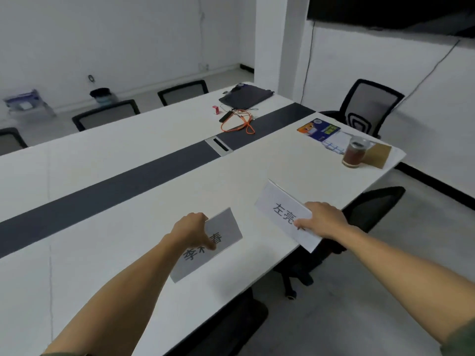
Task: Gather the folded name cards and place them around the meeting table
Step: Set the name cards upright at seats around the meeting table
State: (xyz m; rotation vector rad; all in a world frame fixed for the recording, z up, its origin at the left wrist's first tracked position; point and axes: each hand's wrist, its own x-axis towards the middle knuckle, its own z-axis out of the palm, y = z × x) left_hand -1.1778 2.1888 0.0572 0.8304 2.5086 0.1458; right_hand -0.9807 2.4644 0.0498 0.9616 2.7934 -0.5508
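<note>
Two folded white name cards with black printed characters are over the near side of the white meeting table (128, 196). My left hand (191, 231) pinches the left name card (226, 228) at its top fold, thumb on the printed face; the card stands close to the table's near edge. My right hand (325, 220) grips the right name card (279, 206) at its right end. That card sits tilted at the table's edge and part of it overhangs the rim.
A glass of dark drink (354, 152), a brown card and a colourful packet (318, 129) lie at the far right corner. An orange cable (237, 123) and a dark laptop (245, 96) lie across the dark centre strip. Black chairs (365, 109) surround the table.
</note>
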